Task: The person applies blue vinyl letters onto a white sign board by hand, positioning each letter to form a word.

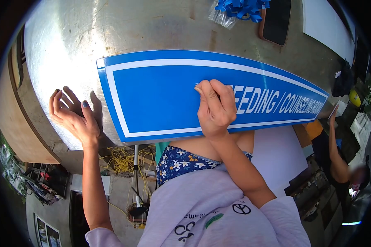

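A long blue sign (160,99) with a white border lies on the metal table (132,29), its white letters reading "EEDING / COUNSELING ROOM" toward the right. Over the middle of the sign, my right hand (216,109) is closed in a pinch, covering the start of the lettering. A tiny white bit shows at its fingertips; I cannot make out what it is. To the left of the sign, apart from it, my left hand (74,121) hovers with fingers loosely spread and nothing in them, casting a shadow on the metal.
Blue curled strips (243,8) and a phone (276,20) lie at the table's far side. A white sheet (329,26) sits at the upper right. Yellow cord (125,160) tangles below the table edge. Another person (338,164) is at the right.
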Demonstrator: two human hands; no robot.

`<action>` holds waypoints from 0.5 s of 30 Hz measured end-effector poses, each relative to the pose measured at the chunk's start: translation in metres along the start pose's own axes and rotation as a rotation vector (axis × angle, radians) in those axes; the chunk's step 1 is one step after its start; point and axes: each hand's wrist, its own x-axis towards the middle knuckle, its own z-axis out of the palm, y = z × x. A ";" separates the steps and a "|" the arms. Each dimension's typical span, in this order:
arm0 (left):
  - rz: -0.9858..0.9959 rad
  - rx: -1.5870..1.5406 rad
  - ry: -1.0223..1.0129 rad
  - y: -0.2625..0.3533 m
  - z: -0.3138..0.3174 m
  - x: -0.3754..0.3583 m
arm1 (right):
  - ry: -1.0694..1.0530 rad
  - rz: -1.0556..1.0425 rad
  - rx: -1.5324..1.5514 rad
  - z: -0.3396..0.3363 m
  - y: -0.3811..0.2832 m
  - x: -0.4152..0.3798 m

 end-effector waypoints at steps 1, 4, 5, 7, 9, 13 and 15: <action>0.006 0.012 -0.002 0.000 0.000 0.000 | 0.001 -0.012 0.002 0.000 -0.001 0.001; 0.015 0.026 -0.002 -0.001 0.000 0.000 | 0.012 -0.016 0.028 -0.002 0.000 -0.002; 0.016 0.029 0.000 -0.002 0.000 0.000 | 0.020 -0.008 0.055 -0.003 0.001 -0.003; 0.016 0.022 0.008 -0.003 0.002 0.000 | 0.032 0.016 0.100 -0.003 0.002 -0.004; 0.016 0.012 0.011 -0.004 0.002 -0.001 | 0.042 0.045 0.141 -0.004 0.002 -0.004; 0.021 0.013 0.016 -0.006 0.003 -0.001 | 0.037 0.027 0.107 -0.003 0.003 -0.004; 0.020 0.013 0.012 -0.006 0.002 -0.001 | 0.033 0.011 0.095 -0.003 0.003 -0.004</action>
